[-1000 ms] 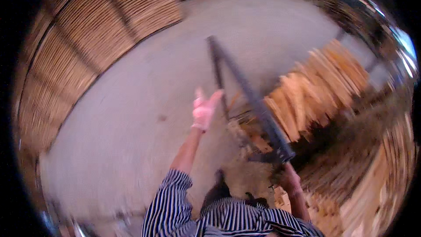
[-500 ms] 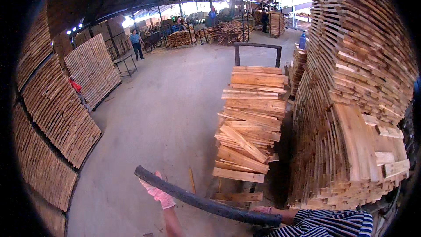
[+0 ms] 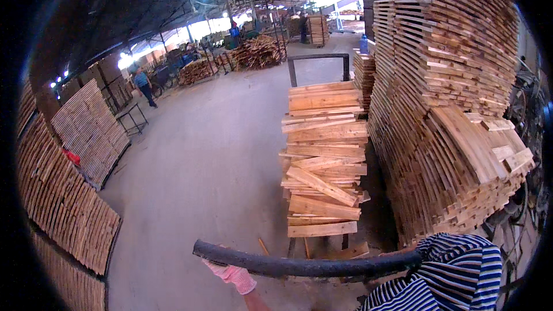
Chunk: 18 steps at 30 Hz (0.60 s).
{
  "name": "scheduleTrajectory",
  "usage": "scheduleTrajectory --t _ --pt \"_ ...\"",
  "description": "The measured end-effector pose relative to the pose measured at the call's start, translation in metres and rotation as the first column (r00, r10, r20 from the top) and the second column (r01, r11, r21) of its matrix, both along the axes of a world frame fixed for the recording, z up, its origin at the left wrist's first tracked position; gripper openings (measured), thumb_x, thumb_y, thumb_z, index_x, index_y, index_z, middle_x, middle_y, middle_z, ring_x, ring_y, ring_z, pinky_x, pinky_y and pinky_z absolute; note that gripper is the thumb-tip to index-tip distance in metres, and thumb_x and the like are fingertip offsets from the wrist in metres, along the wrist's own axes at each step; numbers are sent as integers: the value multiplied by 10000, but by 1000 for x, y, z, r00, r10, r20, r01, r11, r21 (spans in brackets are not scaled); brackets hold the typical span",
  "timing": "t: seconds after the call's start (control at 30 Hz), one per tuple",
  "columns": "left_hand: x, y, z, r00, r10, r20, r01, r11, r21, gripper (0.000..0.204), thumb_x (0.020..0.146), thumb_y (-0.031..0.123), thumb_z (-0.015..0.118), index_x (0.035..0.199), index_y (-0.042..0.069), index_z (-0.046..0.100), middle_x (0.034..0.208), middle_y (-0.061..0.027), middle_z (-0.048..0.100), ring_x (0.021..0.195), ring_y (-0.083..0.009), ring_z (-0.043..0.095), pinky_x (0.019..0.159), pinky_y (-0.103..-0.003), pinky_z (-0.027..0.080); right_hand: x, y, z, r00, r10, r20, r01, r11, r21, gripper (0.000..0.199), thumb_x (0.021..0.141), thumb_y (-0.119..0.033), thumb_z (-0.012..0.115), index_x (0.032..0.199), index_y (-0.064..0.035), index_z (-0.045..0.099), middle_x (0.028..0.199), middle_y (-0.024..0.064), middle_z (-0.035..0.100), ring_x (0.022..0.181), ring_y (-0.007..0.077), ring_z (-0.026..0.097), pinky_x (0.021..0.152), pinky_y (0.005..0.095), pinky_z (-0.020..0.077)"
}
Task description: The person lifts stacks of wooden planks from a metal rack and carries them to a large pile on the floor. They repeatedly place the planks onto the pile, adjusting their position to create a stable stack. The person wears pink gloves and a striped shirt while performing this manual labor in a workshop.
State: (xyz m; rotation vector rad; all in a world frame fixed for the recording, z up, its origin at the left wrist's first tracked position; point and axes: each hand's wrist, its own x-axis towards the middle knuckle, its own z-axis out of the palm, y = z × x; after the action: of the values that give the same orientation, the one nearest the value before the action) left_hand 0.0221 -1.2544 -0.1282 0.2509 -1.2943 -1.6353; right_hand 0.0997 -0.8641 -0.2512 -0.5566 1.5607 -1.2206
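left hand (image 3: 233, 275): mine, in a pink glove, pressed up under the black handle bar (image 3: 305, 265) near its left end; fingers look wrapped on it but the bar hides them, so I cannot tell if they close fully.
right hand: hidden behind my striped sleeve (image 3: 455, 276) at the bar's right end; grip cannot be told.
handle bar: thick, dark, rubbery looking, running across the lower frame just in front of me, level with a slight bow.
cart load (image 3: 324, 161): loose wooden boards piled high on a cart right behind the bar; a metal end frame (image 3: 318, 60) stands at the far side. Boards lie crooked, several ends poke out left and right.
right side: tall wood stack (image 3: 443, 98) just beside the load, narrow gap between.
left side: slanted plank stacks (image 3: 86, 132) along the wall, well apart.
floor (image 3: 201, 178): bare concrete; a thin wood scrap (image 3: 263, 246) lies near the cart's base.
far back: a person in blue (image 3: 141, 83), well apart.
risk: I judge that the uneven top boards could slide off if the cart jolts.
risk: sticking-out ends could snag the tall stack if I drift right.
risk: the scrap could catch a wheel.
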Motion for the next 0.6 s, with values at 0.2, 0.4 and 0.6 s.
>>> scheduleTrajectory --t 0.2,0.4,0.6 --pt "-47 -97 3 996 -46 -73 40 996 -80 571 1017 420 566 1426 30 487 1112 -89 640 976 -201 611 883 -378 514 -32 19 3 1000 -6 -18 7 999 34 523 871 -175 698 1372 -67 600 1307 129 629 1228 303 570 1104 445 426" --pt "-64 -142 -61 978 204 32 -189 946 -262 657 1014 489 541 1465 17 465 1273 -131 638 1145 -298 619 977 -443 502 -40 6 -50 987 -19 -157 -33 947 -319 517 843 -149 716 1343 -66 617 1274 129 640 1209 304 574 1086 439 434" --pt "-72 46 -35 864 290 412 -145 926 -350 667 990 478 585 1464 21 479 1263 -161 657 1150 -316 633 976 -444 508 -130 21 -7 974 -163 156 173 983 -57 417 869 -152 697 1273 -67 638 1205 128 656 1138 302 601 1003 440 475"
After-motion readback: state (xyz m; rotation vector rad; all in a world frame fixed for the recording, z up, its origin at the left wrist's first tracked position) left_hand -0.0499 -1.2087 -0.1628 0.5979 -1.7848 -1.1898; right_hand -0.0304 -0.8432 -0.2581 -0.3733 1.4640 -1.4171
